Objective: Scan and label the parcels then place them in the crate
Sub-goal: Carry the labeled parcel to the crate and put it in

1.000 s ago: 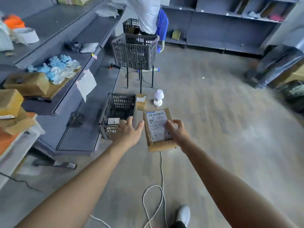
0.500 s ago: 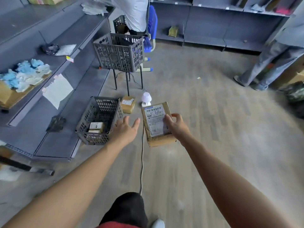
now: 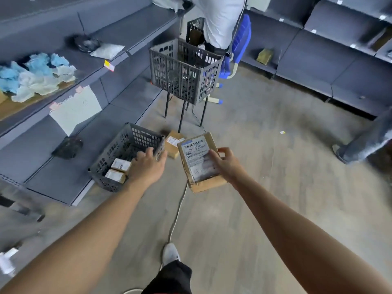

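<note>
1. The right hand (image 3: 228, 164) grips a flat cardboard parcel (image 3: 194, 150). The thumb lies on the top face and the fingers curl round its 3 o'clock edge.
2. The parcel is held in the air just above the middle of the view, label up and tilted. Its white printed label has a barcode near the far edge.
3. The left hand (image 3: 148, 166) holds nothing. Its fingers are spread and nearly straight, reaching toward 12 o'clock.
4. This hand is at the corner of the crate (image 3: 100, 168) nearest the parcel. Whether it touches the rim cannot be told.
5. The crate is grey, with slotted walls, and sits on the floor at 9 o'clock from the parcel, against the bottom shelf.
6. Two small boxes (image 3: 120, 164) with white labels lie side by side inside the crate, near its front wall.
7. A second parcel (image 3: 174, 142) lies on the floor between the crate and the held one.
8. A pale cable (image 3: 178, 211) runs along the floor from under the held parcel toward 6 o'clock, ending by the person's grey shoe (image 3: 170, 252).
9. At 12 o'clock a taller basket (image 3: 182, 77) stands on thin black legs, with another person in a white top (image 3: 220, 20) behind it.
10. At 10 o'clock, a shelf holds a heap of crumpled blue and white gloves (image 3: 36, 75), and a sheet of paper (image 3: 76, 109) hangs taped from its edge.
</note>
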Action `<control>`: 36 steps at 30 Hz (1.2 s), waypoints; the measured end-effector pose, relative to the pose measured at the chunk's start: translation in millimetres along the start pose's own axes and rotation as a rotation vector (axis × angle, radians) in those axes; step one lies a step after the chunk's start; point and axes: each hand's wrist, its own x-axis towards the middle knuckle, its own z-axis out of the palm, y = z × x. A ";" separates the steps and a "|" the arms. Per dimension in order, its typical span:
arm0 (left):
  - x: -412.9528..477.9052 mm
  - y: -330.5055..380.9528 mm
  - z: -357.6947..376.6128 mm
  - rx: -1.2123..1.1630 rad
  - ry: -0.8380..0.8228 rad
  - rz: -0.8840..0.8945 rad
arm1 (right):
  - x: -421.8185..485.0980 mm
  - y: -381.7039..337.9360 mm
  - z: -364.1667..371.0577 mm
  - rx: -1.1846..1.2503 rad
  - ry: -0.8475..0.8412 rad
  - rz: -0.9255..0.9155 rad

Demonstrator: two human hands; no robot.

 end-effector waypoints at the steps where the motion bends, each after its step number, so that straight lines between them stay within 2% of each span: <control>1: 15.6 0.0 -3.5 -0.019 0.004 -0.027 | 20.8 -10.2 2.3 -0.027 -0.003 -0.012; 7: 77.8 -10.9 -25.0 -0.094 0.052 -0.188 | 122.2 -70.3 44.5 -0.101 -0.134 -0.098; 14: 147.5 -29.0 -32.9 -0.101 0.079 -0.380 | 230.2 -114.1 119.5 -0.213 -0.377 -0.177; 17: 183.4 -31.6 -26.7 -0.177 0.132 -0.524 | 289.6 -125.3 150.5 -0.176 -0.497 -0.178; 20: 223.3 -31.8 -18.6 -0.163 0.153 -0.623 | 351.0 -133.7 178.3 -0.304 -0.563 -0.219; 25: 288.3 -54.2 -13.1 -0.142 0.193 -0.712 | 429.6 -147.2 236.7 -0.346 -0.782 0.045; 28: 339.4 -83.8 10.6 -0.162 0.204 -0.738 | 468.8 -137.3 295.6 -0.368 -0.865 0.031; 32: 419.3 -136.8 85.2 -0.184 0.139 -0.742 | 532.7 -87.4 402.5 -0.405 -0.807 -0.117; 36: 486.5 -205.3 174.1 -0.178 0.070 -0.747 | 593.7 -17.4 507.1 -0.443 -0.826 -0.137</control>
